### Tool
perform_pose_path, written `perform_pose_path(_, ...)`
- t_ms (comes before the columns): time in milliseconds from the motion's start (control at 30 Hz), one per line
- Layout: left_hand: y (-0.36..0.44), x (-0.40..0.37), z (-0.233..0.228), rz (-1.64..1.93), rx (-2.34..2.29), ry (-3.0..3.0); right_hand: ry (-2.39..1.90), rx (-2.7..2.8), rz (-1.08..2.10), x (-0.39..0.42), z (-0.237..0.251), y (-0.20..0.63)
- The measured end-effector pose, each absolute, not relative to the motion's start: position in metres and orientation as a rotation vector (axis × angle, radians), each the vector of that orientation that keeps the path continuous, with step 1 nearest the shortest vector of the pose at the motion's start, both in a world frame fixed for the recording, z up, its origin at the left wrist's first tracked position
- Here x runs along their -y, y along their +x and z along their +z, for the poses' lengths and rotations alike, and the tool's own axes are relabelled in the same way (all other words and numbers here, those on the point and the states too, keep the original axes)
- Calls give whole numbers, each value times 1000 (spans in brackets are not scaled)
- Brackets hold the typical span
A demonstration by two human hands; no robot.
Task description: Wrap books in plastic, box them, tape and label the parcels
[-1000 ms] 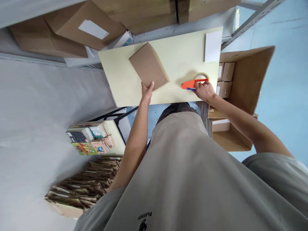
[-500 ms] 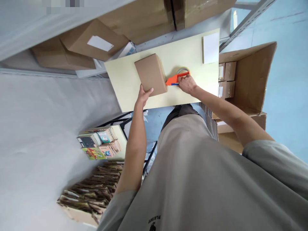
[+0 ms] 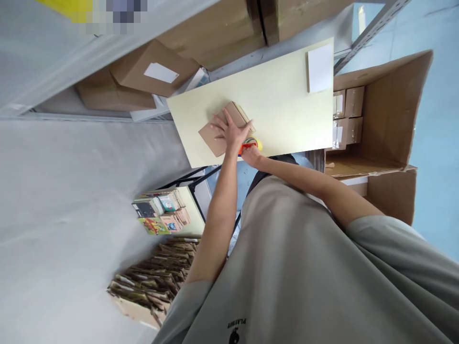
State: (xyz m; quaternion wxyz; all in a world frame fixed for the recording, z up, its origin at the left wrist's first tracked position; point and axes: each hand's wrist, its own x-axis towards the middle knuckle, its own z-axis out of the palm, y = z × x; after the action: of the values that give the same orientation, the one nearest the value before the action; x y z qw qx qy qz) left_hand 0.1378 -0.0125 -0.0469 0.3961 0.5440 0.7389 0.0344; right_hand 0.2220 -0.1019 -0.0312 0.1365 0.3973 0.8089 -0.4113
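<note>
A small brown cardboard box lies on the pale yellow table top, near its front edge. My left hand is spread flat on top of the box, fingers apart, pressing it down. Right beside it, at the box's near edge, my right hand grips an orange tape dispenser with a roll of tape on it. The dispenser touches the box and is mostly hidden behind my left hand.
A white sheet lies at the table's far right corner. A large open carton holding small boxes stands to the right. Bigger cardboard boxes are stacked behind the table. Books and flattened cardboard lie lower left.
My right hand carried the tape dispenser leftward to the box's near edge. My left hand shifted from the box's near corner onto its top. The box turned and slid toward the front edge.
</note>
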Motion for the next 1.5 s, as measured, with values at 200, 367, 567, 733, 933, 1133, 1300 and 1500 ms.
perform_pose_path(200,149,23,-51,94,-1905,1447,1344,-2203,-1108,130,-35,243)
perform_pose_path(367,140,24,-60,97,-1917,1442,1413,-2121,-1079,166,-45,322)
perform_pose_path(567,138,31,-64,96,-1903,1477,1563,-2010,-914,150,-50,402)
perform_pose_path(733,130,39,-53,65,-1851,1532,1621,-2061,-869,113,-56,391)
perform_pose_path(933,106,48,-32,-6,-1649,1655,1437,-2179,-911,101,-66,346)
perform_pose_path(1133,95,71,-14,-12,-1575,1656,1194,-2294,-926,106,-71,291)
perform_pose_path(1300,98,90,-9,75,-1566,1620,1120,-2329,-930,117,-74,267)
perform_pose_path(1500,99,96,-6,39,-1576,1636,1150,-2274,-867,133,-73,341)
